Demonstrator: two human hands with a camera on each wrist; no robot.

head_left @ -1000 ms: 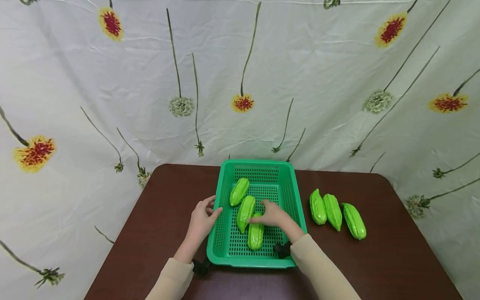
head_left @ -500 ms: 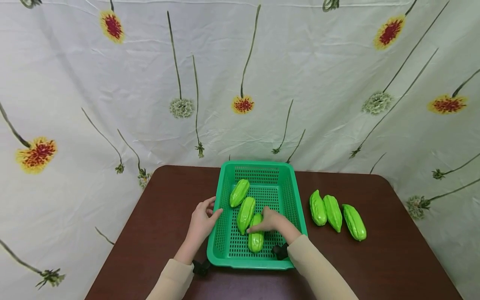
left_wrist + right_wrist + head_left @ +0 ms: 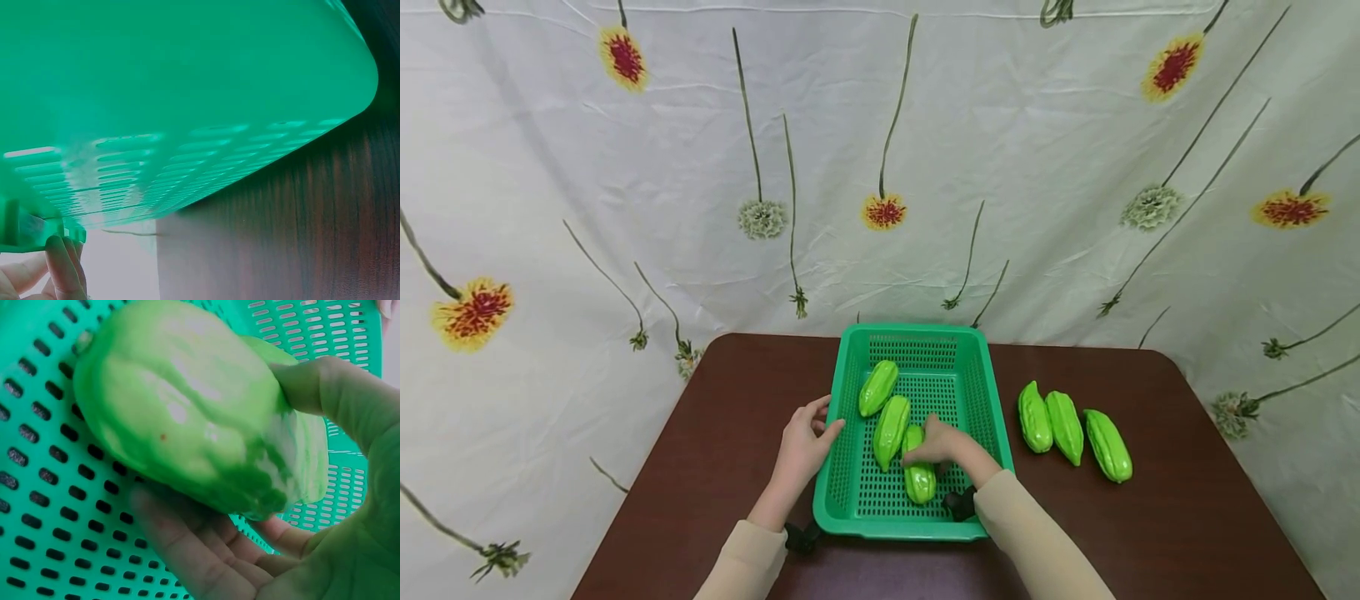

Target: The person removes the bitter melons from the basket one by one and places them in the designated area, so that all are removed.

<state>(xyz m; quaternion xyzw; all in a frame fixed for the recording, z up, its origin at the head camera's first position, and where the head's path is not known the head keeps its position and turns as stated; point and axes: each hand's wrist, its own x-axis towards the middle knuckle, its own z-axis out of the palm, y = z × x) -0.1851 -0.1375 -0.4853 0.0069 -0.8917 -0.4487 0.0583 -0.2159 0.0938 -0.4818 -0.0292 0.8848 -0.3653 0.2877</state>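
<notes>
Inside the green basket [image 3: 910, 528] lie three light green ridged vegetables. My right hand [image 3: 942, 442] grips the nearest vegetable [image 3: 920, 483]; in the right wrist view the thumb lies on one side of this vegetable [image 3: 181, 406] and the fingers of the hand [image 3: 250, 550] curl under the other. The middle vegetable [image 3: 891, 432] and the upper-left vegetable [image 3: 878, 388] rest on the basket floor. My left hand [image 3: 802, 442] pinches the basket's left rim, its fingers outside; in the left wrist view the fingertips of that hand [image 3: 53, 272] touch the edge of the basket [image 3: 187, 62].
Three more green vegetables [image 3: 1065, 427] lie on the dark brown table [image 3: 1180, 500] to the right of the basket. A white cloth [image 3: 1045, 275] printed with flowers hangs behind the table.
My right hand has lowered onto the nearest vegetable and closed round it. That vegetable has shifted slightly right and tilted, away from the middle one. The left hand keeps its place on the rim.
</notes>
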